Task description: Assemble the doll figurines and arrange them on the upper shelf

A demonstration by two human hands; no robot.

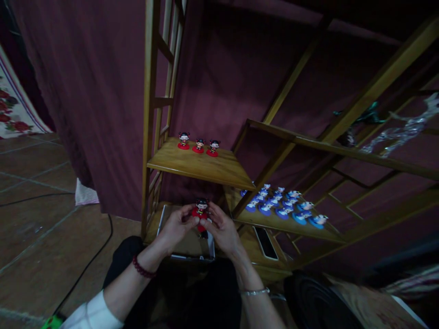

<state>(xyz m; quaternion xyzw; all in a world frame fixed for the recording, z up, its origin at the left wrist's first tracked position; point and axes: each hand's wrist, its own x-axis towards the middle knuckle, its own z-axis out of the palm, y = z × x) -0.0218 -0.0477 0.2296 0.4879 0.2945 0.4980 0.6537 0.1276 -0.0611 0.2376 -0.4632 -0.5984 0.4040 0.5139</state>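
Note:
Between my left hand [176, 227] and my right hand [223, 230] is a small red figurine [201, 206] with black hair buns and a pale face. The fingers of both hands are closed on it from either side, thumbs at its base. Beneath the hands lies a shallow white-edged box [185, 249] with a brown bottom. Something red and dark shows just below the thumbs, partly hidden; I cannot tell whether it rests in the box. On the wooden shelf [192, 165] above stand three similar red figurines [199, 145] in a row.
To the right, a lower shelf [236, 198] bears several blue and purple figurines [277, 201]. A phone-like dark slab with a pale edge [265, 243] lies below it. A clear glassy ornament [404, 130] stands further right. A black cable [99, 249] crosses the tiled floor at left.

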